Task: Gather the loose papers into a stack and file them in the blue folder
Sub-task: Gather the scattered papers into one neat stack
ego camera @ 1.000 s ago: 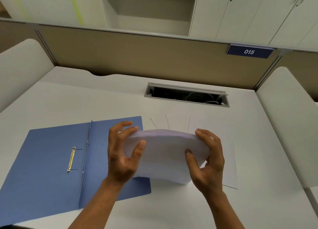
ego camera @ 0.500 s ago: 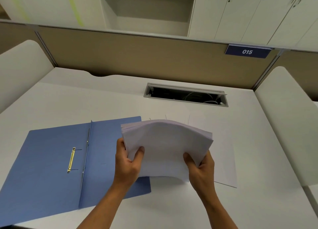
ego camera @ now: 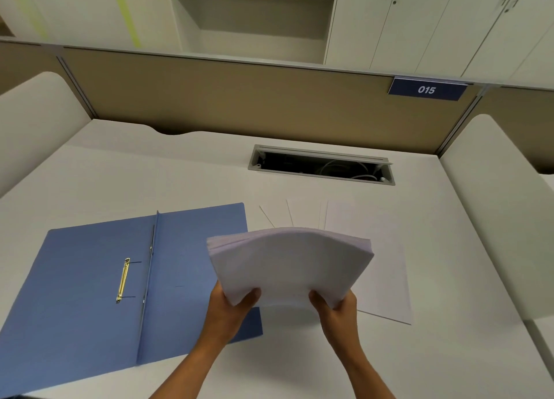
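Note:
A thick stack of white papers (ego camera: 292, 263) is held above the desk, its top bowed upward. My left hand (ego camera: 230, 307) grips its near left corner and my right hand (ego camera: 337, 308) grips its near right corner. The blue folder (ego camera: 90, 281) lies open flat on the desk to the left, with a yellow metal fastener (ego camera: 123, 280) on its left half. The stack overlaps the folder's right edge in view. A few loose white sheets (ego camera: 386, 278) still lie fanned on the desk under and to the right of the stack.
A white desk (ego camera: 150, 173) with an open cable slot (ego camera: 320, 164) behind the papers. A tan partition (ego camera: 269, 98) with a blue "015" sign (ego camera: 427, 89) closes the back. Padded white side panels stand at left and right.
Both hands slid from the stack's sides down to its near corners. The stack now tilts up and away from me, a little higher over the desk.

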Action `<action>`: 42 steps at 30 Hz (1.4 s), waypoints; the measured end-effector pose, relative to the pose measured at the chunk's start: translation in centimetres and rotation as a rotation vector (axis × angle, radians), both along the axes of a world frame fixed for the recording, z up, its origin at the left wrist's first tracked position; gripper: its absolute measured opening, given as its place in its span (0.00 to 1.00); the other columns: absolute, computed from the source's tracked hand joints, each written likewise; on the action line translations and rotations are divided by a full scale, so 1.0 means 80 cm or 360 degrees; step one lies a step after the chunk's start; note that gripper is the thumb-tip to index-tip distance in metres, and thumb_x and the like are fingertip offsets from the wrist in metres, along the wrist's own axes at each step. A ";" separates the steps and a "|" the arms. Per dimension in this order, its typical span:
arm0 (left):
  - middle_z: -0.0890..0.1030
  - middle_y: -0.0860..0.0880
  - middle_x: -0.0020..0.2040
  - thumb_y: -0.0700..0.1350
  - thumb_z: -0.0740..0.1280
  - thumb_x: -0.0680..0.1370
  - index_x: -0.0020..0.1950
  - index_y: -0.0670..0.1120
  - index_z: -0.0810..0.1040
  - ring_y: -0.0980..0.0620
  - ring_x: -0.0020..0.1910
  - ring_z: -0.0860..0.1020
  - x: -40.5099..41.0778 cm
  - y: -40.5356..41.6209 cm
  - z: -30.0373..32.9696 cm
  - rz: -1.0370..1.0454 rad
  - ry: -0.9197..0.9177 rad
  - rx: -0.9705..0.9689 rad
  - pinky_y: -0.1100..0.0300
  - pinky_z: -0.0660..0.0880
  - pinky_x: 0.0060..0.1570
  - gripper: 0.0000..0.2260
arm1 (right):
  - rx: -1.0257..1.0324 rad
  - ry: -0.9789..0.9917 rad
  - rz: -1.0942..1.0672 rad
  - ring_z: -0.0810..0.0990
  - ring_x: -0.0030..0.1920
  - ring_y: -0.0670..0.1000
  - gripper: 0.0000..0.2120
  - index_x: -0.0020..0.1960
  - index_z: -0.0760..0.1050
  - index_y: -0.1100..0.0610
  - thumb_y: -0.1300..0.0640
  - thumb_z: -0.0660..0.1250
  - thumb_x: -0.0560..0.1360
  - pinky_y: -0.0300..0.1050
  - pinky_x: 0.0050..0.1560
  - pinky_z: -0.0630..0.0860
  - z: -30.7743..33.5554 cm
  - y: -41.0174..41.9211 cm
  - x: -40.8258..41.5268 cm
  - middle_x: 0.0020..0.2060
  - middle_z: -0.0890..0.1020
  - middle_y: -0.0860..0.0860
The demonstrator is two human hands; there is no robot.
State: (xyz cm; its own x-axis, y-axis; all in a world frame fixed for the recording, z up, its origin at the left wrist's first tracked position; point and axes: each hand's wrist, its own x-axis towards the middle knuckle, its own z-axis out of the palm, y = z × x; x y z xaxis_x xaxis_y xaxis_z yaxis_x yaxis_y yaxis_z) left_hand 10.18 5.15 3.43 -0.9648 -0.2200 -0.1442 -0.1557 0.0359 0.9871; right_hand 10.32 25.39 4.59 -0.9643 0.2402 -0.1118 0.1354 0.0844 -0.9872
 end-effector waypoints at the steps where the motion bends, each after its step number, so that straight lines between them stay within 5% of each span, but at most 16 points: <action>1: 0.81 0.53 0.50 0.63 0.78 0.57 0.55 0.56 0.72 0.52 0.49 0.81 0.000 -0.001 -0.003 -0.0002 -0.0008 0.0013 0.63 0.81 0.44 0.31 | -0.0002 -0.0020 0.0022 0.82 0.40 0.43 0.24 0.56 0.75 0.70 0.56 0.69 0.65 0.33 0.38 0.78 -0.004 0.002 -0.001 0.45 0.82 0.59; 3: 0.83 0.56 0.46 0.68 0.77 0.53 0.55 0.56 0.73 0.59 0.49 0.81 -0.002 -0.003 -0.005 -0.0020 -0.0009 0.0027 0.69 0.79 0.40 0.35 | -0.0006 -0.0036 0.0042 0.82 0.39 0.44 0.24 0.56 0.76 0.70 0.57 0.69 0.65 0.33 0.38 0.78 -0.009 0.004 -0.004 0.45 0.82 0.59; 8: 0.82 0.69 0.41 0.44 0.75 0.67 0.50 0.56 0.74 0.61 0.43 0.82 -0.006 -0.001 0.000 -0.0061 0.0008 -0.0042 0.71 0.77 0.37 0.17 | -0.0062 -0.0019 0.0032 0.82 0.38 0.42 0.31 0.55 0.76 0.68 0.48 0.70 0.59 0.35 0.37 0.79 -0.017 0.002 -0.006 0.44 0.81 0.58; 12: 0.83 0.67 0.39 0.61 0.74 0.62 0.47 0.56 0.76 0.60 0.42 0.82 -0.005 0.003 0.003 -0.0019 0.0017 -0.0044 0.71 0.77 0.36 0.19 | -0.0025 0.0005 0.0006 0.81 0.38 0.47 0.24 0.54 0.75 0.70 0.58 0.69 0.62 0.34 0.35 0.78 -0.027 -0.003 -0.007 0.41 0.81 0.56; 16: 0.85 0.61 0.37 0.39 0.73 0.72 0.44 0.51 0.80 0.59 0.40 0.82 -0.011 0.000 0.000 -0.0017 -0.0010 -0.0059 0.67 0.78 0.36 0.07 | 0.0026 0.0005 0.0042 0.81 0.46 0.50 0.24 0.59 0.75 0.62 0.58 0.68 0.63 0.33 0.39 0.80 -0.025 -0.005 -0.012 0.47 0.82 0.53; 20: 0.85 0.60 0.37 0.39 0.73 0.72 0.43 0.48 0.81 0.61 0.38 0.83 -0.021 -0.016 0.005 -0.0062 -0.0123 -0.0030 0.67 0.78 0.35 0.05 | 0.0138 0.0034 0.0244 0.80 0.50 0.40 0.22 0.60 0.71 0.47 0.51 0.72 0.68 0.35 0.44 0.79 -0.025 0.011 -0.017 0.53 0.80 0.43; 25: 0.85 0.56 0.40 0.40 0.73 0.72 0.48 0.49 0.80 0.58 0.42 0.83 -0.031 -0.046 -0.011 0.0019 -0.0276 0.0053 0.61 0.79 0.45 0.07 | 0.0626 0.0047 0.0043 0.78 0.53 0.46 0.19 0.60 0.70 0.45 0.53 0.72 0.72 0.46 0.55 0.77 -0.054 0.033 -0.018 0.54 0.80 0.47; 29: 0.81 0.47 0.52 0.41 0.73 0.73 0.58 0.43 0.77 0.46 0.51 0.79 -0.032 -0.074 -0.040 0.0177 -0.0462 0.0096 0.51 0.74 0.56 0.15 | 0.1187 -0.0061 0.0016 0.72 0.67 0.55 0.29 0.69 0.68 0.53 0.42 0.69 0.72 0.53 0.68 0.66 -0.085 0.047 -0.017 0.67 0.74 0.53; 33: 0.81 0.42 0.55 0.38 0.74 0.72 0.59 0.39 0.77 0.42 0.53 0.79 -0.030 -0.093 -0.063 0.0261 -0.0627 0.0154 0.49 0.75 0.57 0.17 | 0.1486 -0.0226 0.0195 0.56 0.76 0.55 0.48 0.77 0.55 0.53 0.24 0.52 0.66 0.53 0.75 0.52 -0.099 0.047 -0.023 0.76 0.59 0.54; 37: 0.80 0.43 0.51 0.37 0.73 0.72 0.55 0.41 0.77 0.46 0.46 0.79 -0.029 -0.096 -0.066 0.0250 -0.0659 0.0183 0.54 0.74 0.50 0.13 | 0.1594 -0.0331 0.0285 0.45 0.78 0.53 0.51 0.78 0.45 0.52 0.23 0.49 0.65 0.52 0.76 0.39 -0.103 0.042 -0.030 0.78 0.50 0.54; 42: 0.81 0.47 0.49 0.41 0.75 0.71 0.56 0.44 0.77 0.46 0.48 0.79 -0.028 -0.102 -0.068 0.0215 -0.0670 0.0205 0.55 0.75 0.49 0.15 | 0.1640 -0.0393 0.0292 0.49 0.78 0.55 0.45 0.78 0.44 0.52 0.29 0.51 0.71 0.55 0.76 0.42 -0.101 0.040 -0.033 0.78 0.53 0.56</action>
State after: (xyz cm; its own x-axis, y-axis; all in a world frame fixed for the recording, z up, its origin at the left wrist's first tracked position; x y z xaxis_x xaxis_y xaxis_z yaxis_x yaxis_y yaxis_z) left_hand 7.96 -2.98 -2.04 -0.7802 -0.2947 -0.5518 -0.5390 -0.1311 0.8320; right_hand 7.65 28.57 -3.47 -0.9736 0.1841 -0.1349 0.2222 0.8995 -0.3762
